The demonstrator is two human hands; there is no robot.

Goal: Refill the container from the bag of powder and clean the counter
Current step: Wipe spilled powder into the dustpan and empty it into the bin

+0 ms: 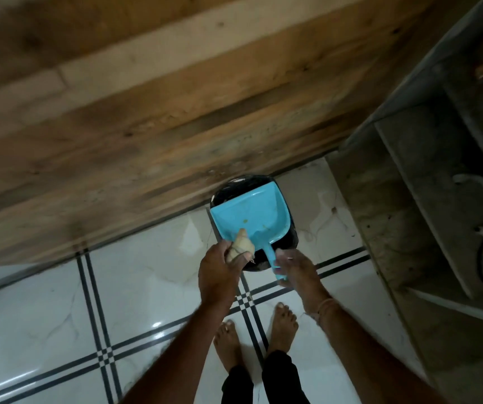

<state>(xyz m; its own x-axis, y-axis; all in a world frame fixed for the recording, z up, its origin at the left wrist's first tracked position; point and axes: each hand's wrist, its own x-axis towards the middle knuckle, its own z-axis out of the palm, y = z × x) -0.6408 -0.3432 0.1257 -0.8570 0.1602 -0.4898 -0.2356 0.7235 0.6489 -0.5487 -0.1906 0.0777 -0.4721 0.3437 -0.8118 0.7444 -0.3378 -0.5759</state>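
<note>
A light blue plastic dustpan point(250, 212) hangs over a black bin point(288, 237) that stands on the floor against a wooden wall. A few yellowish specks lie in the pan. My right hand point(297, 271) grips the dustpan's handle. My left hand point(219, 271) holds a bunched beige cloth point(241, 246) at the pan's near left edge. The container and the bag of powder are not in view.
The floor point(59, 316) is glossy white tile with dark line borders. My bare feet point(256, 336) stand just behind the bin. A grey stone shelf unit point(426, 185) with a cable and a white hose rises at the right.
</note>
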